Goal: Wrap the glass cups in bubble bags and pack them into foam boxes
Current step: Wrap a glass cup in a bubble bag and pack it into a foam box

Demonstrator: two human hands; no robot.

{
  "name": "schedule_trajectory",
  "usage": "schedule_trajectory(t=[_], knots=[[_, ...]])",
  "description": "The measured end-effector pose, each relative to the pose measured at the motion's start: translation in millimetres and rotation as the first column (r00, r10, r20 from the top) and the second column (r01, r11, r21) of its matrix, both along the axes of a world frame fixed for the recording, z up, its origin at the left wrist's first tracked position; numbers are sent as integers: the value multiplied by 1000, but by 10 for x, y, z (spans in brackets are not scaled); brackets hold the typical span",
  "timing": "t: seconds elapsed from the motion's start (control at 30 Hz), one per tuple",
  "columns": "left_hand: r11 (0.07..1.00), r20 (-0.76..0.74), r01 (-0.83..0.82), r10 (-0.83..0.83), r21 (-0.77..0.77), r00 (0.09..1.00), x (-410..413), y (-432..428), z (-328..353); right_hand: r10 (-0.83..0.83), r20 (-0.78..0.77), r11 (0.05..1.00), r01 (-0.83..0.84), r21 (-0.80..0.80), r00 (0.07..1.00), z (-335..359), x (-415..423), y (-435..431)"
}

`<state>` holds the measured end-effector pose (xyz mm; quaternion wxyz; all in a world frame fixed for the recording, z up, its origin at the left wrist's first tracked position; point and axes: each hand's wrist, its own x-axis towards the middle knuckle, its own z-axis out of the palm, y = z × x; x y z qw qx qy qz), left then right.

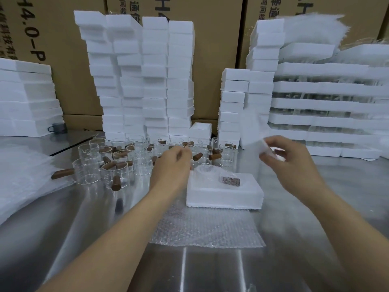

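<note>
One lid (252, 133) clear of foam box (210, 194)

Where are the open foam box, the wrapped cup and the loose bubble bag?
open foam box (223, 199), head view, front wall.
wrapped cup (207, 171), head view, bubble-covered glass body.
loose bubble bag (206, 228), head view, middle of the sheet.

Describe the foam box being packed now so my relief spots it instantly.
On the steel table, just beyond the flat bubble wrap sheet, sits one foam box alone. Unlike the stacked ones behind, it lies open with a wrapped cup inside.
</note>
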<state>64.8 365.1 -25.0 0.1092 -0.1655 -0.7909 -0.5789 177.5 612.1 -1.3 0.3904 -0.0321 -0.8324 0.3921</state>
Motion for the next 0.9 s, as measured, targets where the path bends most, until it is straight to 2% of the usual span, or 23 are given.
schedule_trajectory(t=[0.03, 0.07, 0.13, 0.2, 0.27, 0.47, 0.6, 0.77, 0.9], knots=[[999, -7, 10, -10, 34, 1000, 7, -1, 24, 124, -89, 977, -137, -164, 988, 40, -2, -85], [998, -14, 24, -23, 66, 1000, 15, 0, 53, 222, -180, 905, -271, -328, 958, 63, -9, -154], [990, -26, 81, -78, 112, 997, 46, -1, 107, 371, -303, 652, -478, -589, 878, 82, -28, -232], [967, -22, 192, -191, 166, 981, 81, 13, 135, 477, -322, 429, -537, -727, 818, 85, -21, -264], [928, -13, 285, -291, 239, 957, 143, 28, 166, 550, -255, 351, -498, -793, 795, 67, 2, -299], [844, 18, 409, -442, 347, 897, 145, 7, 182, 609, -158, 302, -412, -860, 777, 50, 39, -321], [851, 21, 380, -416, 362, 909, 63, -31, 188, 611, -103, 321, -365, -874, 785, 55, 45, -305], [878, 28, 395, -417, 270, 908, -26, -164, 237, 417, 79, 473, -142, -870, 905, 49, 25, -179], [864, 81, 479, -495, 157, 865, -87, -278, 257, 321, 158, 596, -70, -800, 934, -7, -13, -80]])
